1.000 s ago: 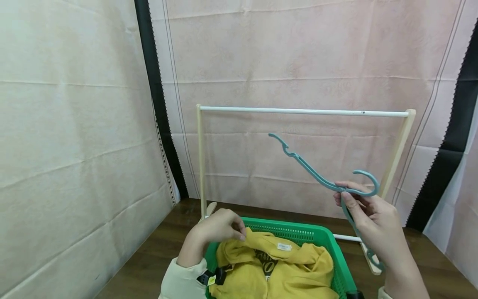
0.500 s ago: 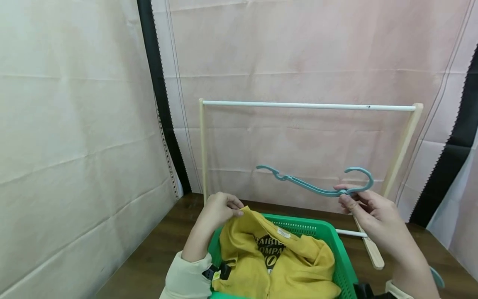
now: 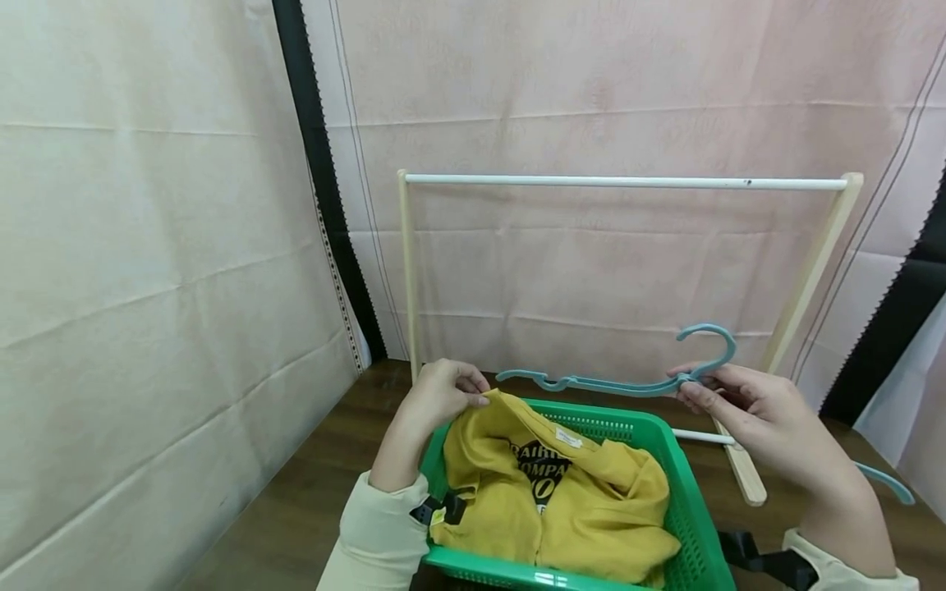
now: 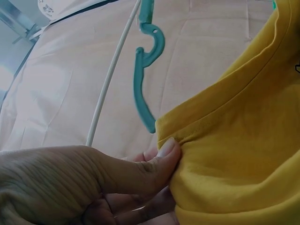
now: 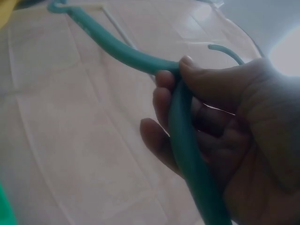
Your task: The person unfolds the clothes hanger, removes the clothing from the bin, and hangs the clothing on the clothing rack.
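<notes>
My left hand (image 3: 446, 400) pinches the raised left edge of a yellow garment (image 3: 488, 501) between thumb and fingers. The garment has a white neck label and dark lettering inside, and lies in a green basket (image 3: 698, 509). In the left wrist view, the thumb presses on the yellow cloth (image 4: 225, 154) near its corner. My right hand (image 3: 769, 414) grips a blue-green clothes hanger (image 3: 613, 386) at the base of its hook, which points up. The hanger's left arm tip is close to the pinched cloth; its other arm (image 5: 185, 136) runs down across the right palm.
Behind the basket stands a rack with a white top bar (image 3: 621, 181) and cream posts (image 3: 813, 271). Its wooden foot (image 3: 746, 476) rests to the right of the basket on the dark wood table (image 3: 288, 484). Pale cloth walls (image 3: 170, 271) enclose the table.
My left hand has taken hold of the garment edge and lifted it. My right hand has turned the hanger from steeply slanted to nearly level, its left tip lowered toward the cloth.
</notes>
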`<state>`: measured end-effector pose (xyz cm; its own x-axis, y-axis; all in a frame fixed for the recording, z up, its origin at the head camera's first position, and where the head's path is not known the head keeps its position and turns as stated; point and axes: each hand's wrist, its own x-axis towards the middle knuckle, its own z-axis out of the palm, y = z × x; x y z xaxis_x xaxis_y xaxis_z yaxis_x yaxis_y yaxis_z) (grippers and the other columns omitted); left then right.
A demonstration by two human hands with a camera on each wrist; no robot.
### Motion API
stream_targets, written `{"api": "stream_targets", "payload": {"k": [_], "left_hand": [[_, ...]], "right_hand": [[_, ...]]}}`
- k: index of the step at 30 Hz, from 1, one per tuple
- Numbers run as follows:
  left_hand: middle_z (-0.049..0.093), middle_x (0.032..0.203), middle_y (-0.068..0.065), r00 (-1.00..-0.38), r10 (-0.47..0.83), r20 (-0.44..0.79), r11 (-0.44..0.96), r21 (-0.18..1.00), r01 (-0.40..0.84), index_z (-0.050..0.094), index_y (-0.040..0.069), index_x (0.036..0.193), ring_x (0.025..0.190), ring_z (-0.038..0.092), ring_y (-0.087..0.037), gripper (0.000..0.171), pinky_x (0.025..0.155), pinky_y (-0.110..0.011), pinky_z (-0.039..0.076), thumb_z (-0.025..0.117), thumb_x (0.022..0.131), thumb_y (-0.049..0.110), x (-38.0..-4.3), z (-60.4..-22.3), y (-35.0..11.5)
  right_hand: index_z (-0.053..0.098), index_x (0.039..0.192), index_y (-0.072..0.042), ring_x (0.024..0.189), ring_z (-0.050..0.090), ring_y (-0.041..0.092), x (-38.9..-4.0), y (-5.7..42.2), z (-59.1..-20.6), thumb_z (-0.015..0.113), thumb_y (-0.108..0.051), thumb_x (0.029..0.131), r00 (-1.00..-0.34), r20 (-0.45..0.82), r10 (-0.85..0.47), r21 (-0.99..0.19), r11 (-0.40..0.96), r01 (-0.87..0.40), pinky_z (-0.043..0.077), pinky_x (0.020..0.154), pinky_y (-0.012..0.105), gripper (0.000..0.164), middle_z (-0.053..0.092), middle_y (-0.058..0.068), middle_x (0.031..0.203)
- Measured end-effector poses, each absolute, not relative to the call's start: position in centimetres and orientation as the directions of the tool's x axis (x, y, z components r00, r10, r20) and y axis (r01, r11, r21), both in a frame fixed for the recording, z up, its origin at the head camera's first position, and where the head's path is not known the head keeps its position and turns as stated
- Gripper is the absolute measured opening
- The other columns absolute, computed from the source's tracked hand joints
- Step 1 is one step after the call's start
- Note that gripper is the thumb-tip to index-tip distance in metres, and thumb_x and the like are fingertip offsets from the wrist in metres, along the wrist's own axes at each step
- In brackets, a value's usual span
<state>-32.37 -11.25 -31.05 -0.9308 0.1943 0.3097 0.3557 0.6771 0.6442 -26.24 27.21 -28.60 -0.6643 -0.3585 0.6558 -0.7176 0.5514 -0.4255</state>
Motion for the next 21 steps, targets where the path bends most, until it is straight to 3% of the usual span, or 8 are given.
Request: {"api": "stream_targets", "payload": {"k": [13,21], "left_hand": [[0.067,0.078,0.006,-0.921,0.235,0.310,0.689,0.615,0.383,0.072,0.014,0.085,0.073,0.060,-0.012,0.007,0.068,-0.031,0.049,0.078,0.089,0.012,-32.42,-31.25,-11.33],[0.070,0.099,0.002,-0.895,0.304,0.327,0.718,0.538,0.441,0.061,0.017,0.094,0.092,0.064,-0.016,0.007,0.070,-0.031,0.048,0.066,0.099,0.015,-32.46,-31.69,-11.12]], "right_hand": [[0.072,0.109,-0.011,0.077,0.067,0.004,-26.82,27.47,-29.11,0.064,0.002,0.097,-0.650,0.648,-0.397,-0.407,0.540,-0.736,0.052,0.060,0.021,0.020,0.075,-0.007,0.095],[0.072,0.105,-0.013,0.080,0.070,0.005,-26.64,27.46,-29.04,0.063,-0.003,0.099,-0.674,0.636,-0.376,-0.402,0.584,-0.705,0.053,0.064,0.020,0.015,0.075,-0.008,0.090]]}}
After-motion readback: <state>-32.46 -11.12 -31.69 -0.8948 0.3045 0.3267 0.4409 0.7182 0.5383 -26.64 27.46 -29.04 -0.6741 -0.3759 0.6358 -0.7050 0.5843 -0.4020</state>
